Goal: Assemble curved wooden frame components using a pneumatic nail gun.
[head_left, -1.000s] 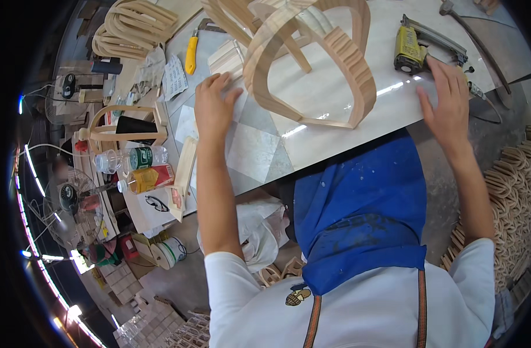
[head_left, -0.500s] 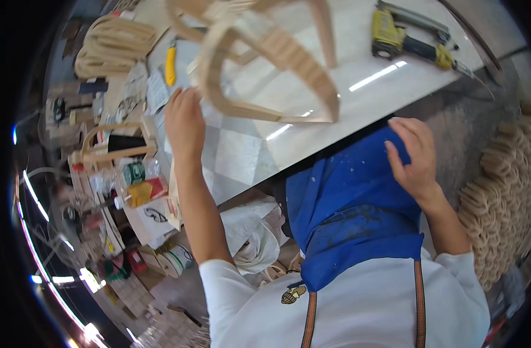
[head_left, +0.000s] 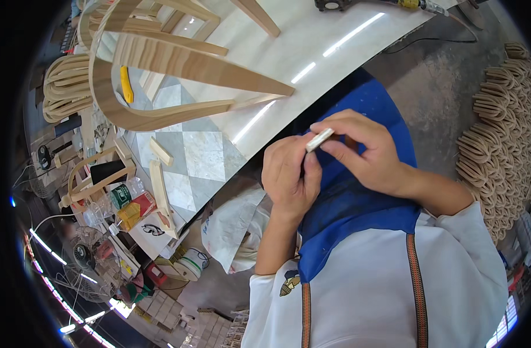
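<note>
My left hand [head_left: 291, 174] and my right hand [head_left: 364, 152] have come together in front of the blue apron [head_left: 358, 203], both closed on a small, pale, flat strip [head_left: 319, 140]. Its exact kind cannot be made out. My right thumb and forefinger pinch one end, while the fingers of my left hand wrap the other. Beyond them, a curved wooden frame [head_left: 201, 72] with rounded bends stands on the marble-patterned table [head_left: 201, 153], touched by neither hand. Part of a yellow and black nail gun [head_left: 335, 4] shows at the top edge.
A yellow utility knife [head_left: 126, 85] and loose wood blocks [head_left: 161, 152] lie on the table. Plastic bottles [head_left: 126, 194] crowd the left side. A white sack [head_left: 233, 232] sits below the table edge. Stacked curved wooden parts [head_left: 495, 145] rise at the right.
My left hand has left the table by the wooden frame and met my right hand over the apron. The pale strip now shows between them. The view has shifted, bringing the frame lower left.
</note>
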A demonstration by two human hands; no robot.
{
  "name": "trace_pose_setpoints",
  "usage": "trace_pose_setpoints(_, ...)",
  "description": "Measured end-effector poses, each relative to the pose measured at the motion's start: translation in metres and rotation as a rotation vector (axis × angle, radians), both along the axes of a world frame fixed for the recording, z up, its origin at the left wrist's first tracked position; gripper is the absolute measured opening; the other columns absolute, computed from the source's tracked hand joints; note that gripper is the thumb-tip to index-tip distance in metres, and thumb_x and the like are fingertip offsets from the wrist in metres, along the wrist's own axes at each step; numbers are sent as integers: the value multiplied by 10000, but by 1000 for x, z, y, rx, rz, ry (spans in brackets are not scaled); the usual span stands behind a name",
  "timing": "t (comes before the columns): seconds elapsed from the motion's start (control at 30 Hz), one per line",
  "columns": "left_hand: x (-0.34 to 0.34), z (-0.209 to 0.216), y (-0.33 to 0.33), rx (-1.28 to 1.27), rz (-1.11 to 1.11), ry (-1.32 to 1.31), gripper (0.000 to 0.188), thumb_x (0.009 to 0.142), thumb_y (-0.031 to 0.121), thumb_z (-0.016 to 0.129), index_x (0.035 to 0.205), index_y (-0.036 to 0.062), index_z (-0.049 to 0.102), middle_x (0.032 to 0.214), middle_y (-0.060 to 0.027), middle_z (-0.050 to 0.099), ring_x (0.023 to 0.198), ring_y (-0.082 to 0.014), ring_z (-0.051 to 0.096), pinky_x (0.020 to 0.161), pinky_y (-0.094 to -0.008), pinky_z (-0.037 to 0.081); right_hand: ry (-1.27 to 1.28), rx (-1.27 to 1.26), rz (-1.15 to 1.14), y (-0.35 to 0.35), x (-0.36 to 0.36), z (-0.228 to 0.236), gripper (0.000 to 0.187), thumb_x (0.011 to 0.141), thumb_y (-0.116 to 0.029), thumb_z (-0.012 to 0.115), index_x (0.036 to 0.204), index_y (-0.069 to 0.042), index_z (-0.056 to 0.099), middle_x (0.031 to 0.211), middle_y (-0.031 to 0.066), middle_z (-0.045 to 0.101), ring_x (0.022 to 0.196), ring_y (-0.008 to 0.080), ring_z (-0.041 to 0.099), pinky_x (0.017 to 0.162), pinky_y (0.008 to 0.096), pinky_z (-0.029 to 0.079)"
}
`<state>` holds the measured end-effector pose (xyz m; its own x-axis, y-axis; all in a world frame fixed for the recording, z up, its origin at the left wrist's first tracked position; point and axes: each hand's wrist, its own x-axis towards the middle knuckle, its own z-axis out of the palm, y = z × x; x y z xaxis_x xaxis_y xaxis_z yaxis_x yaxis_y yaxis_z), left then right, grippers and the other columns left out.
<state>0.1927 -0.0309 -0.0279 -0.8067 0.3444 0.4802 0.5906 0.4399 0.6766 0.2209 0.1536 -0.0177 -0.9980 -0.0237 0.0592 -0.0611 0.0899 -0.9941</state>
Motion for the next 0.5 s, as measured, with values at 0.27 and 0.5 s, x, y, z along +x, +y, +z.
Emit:
trace_pose_setpoints(0.27,-31,-10,10,-153,240,111,614,851,142,808,1368,-30,524,1318,-230,576,1197,-407,541,1056,-468,406,610,583,-199,53,-45,5,223,822,6,707,1037,-54,722,1047,66,709,869,251,703,728,334,573)
trace_pose_setpoints(0.5,-76,-4,12,-364,119,-43,366,885,78,809,1214,8,664,1085,-135,719,1026,-258,687,960,-368,516,791,964,54,67,-114,-14,235,880,-93,684,1113,-61,686,1019,46,733,781,212,708,643,312,567)
